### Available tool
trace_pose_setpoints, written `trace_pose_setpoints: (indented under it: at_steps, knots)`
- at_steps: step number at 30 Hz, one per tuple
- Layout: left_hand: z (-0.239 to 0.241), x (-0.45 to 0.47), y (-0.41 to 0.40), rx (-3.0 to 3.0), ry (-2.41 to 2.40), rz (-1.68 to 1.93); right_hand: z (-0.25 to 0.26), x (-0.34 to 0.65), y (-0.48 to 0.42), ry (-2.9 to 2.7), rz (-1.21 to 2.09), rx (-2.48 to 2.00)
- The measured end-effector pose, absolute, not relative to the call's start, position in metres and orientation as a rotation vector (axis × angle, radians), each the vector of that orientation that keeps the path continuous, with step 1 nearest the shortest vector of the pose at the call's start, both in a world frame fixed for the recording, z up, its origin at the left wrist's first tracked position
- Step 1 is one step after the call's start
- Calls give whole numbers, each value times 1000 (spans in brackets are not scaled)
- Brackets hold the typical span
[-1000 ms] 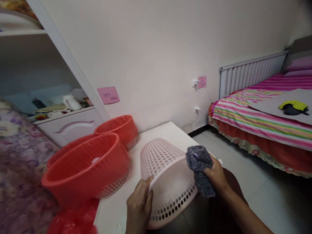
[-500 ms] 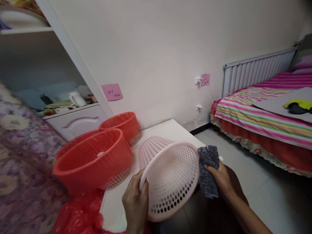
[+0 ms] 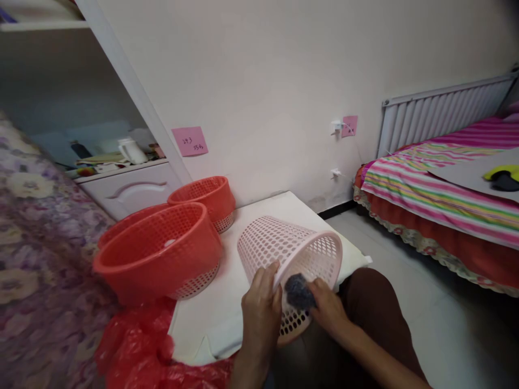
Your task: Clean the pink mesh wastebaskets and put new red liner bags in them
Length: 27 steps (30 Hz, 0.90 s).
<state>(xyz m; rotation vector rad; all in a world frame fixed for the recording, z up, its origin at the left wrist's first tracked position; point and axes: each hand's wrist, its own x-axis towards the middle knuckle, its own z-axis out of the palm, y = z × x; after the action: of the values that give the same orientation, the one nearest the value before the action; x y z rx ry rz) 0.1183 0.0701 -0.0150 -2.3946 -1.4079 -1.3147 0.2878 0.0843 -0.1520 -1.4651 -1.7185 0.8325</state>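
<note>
We are wiping the pink perforated basket (image 3: 292, 249), tipped on the white surface (image 3: 227, 302) at 5 o'clock of the red baskets (image 3: 160, 254). Left hand (image 3: 261, 305) fingers are clasping its rim; right hand (image 3: 328, 313) is gripping the grey cloth (image 3: 299, 292) inside. Judging next: steadier bracing.

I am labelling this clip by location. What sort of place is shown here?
Most likely a bedroom in a home: a bed with a striped cover, a radiator on the wall, and a cupboard with household items.
</note>
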Motion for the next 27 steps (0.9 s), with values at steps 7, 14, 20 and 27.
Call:
trace_pose_setpoints:
  at_steps: [7,14,20,27]
  knots:
    - [-12,120,75,-2394,-1429,-1249,-99,227,64,-1348,1319,-730]
    - [-17,116,74,-2406,-1417,-1231,-137,266,76,-2130,828,-1296]
    - [-27,103,66,-2437,-1463,-1293,-122,327,116,-1908,306,-1757]
    - [-95,110,51,-2297,-1746,-1401,-142,294,127,-1843,660,-1644]
